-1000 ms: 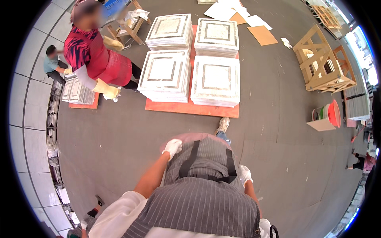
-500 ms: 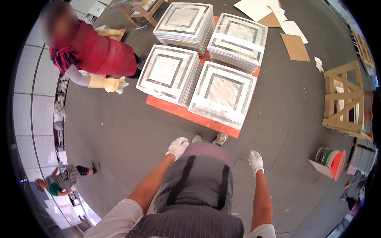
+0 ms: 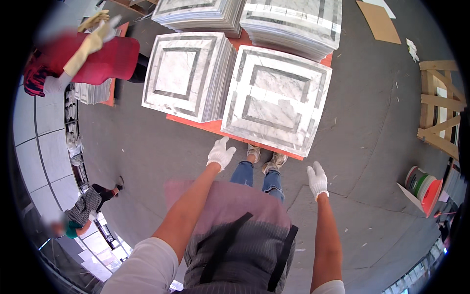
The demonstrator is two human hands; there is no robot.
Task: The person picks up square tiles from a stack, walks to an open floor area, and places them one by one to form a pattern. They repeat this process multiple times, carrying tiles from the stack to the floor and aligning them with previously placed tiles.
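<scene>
My left hand (image 3: 221,155), in a white knit glove, hangs in the air just short of the near edge of the stacks. Its fingers are loosely stretched, with nothing in them. Farther right, my right hand (image 3: 317,180) wears a similar glove and is also empty, its thumb and fingers apart. Closest to both hands is the near right stack of square marble tiles (image 3: 278,93), white with a grey inlaid frame. A second marble tile stack (image 3: 177,72) stands to its left. Neither hand touches them. An orange-red board (image 3: 198,123) lies beneath the stacks.
Two more tile stacks (image 3: 296,24) stand behind. At the far left is a co-worker in a red apron (image 3: 115,59) and yellow gloves; another person (image 3: 88,206) is lower left. On the right are a wooden crate (image 3: 435,100), a round bucket (image 3: 422,188) and a cardboard sheet (image 3: 379,22).
The stacks now appear nearer. Both my hands have moved forward, and their fingers have stretched out from a curl. The co-worker in red has raised a gloved hand.
</scene>
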